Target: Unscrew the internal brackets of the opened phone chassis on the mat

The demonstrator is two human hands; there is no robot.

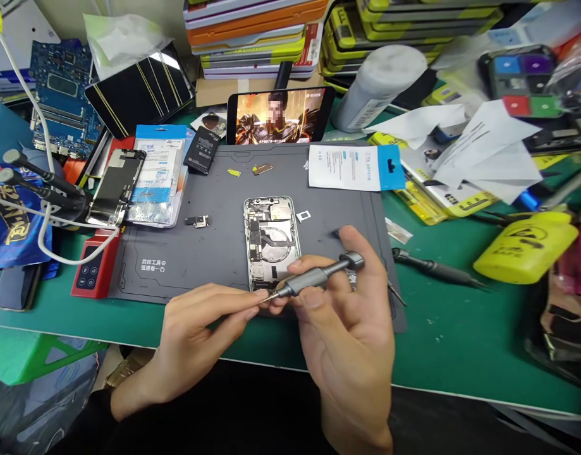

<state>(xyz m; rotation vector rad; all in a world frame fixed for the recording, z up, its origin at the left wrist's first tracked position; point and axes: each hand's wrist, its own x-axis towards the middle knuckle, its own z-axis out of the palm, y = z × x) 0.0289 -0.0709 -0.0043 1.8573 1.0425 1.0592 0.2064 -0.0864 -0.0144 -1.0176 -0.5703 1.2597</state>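
Grip check: right hand (347, 335) closed tight round the screwdriver (313, 277), left hand (200, 328) pinching its tip, both over the opened phone (272, 240) by the desk's (461, 341) front edge. If that tip slips, I reckon it gouges the board.

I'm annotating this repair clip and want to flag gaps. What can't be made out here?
Head view:
- Screwdriver tip: hidden by the left hand's pinching fingertips; any screw there cannot be seen.
- Opened phone's bottom end: covered by both hands, the right hand gripping the handle.
- Small black part on the mat: too small to identify.
- Pink object at the right edge: blurred and cut off.
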